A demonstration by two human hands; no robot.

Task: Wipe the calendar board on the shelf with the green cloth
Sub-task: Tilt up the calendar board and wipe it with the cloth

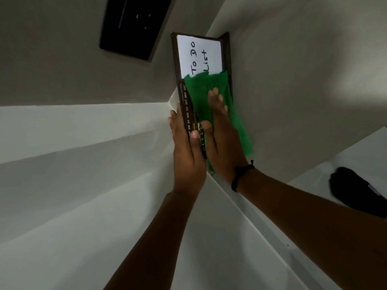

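Note:
The calendar board (200,53) has a dark frame, a white panel reading "To Do List" and a strip of month names along its left edge. It stands on the white shelf (261,216), seen with the view rotated. My left hand (187,151) grips the board's left edge, thumb on the month strip. My right hand (222,132) lies flat on the green cloth (199,91), pressing it against the board's lower part. The cloth hides that part of the board and hangs past its right edge.
A black rectangular panel (134,26) hangs on the grey wall to the upper left. A black object (356,191) lies on a white surface at the right edge. White shelf boards and walls surround the board.

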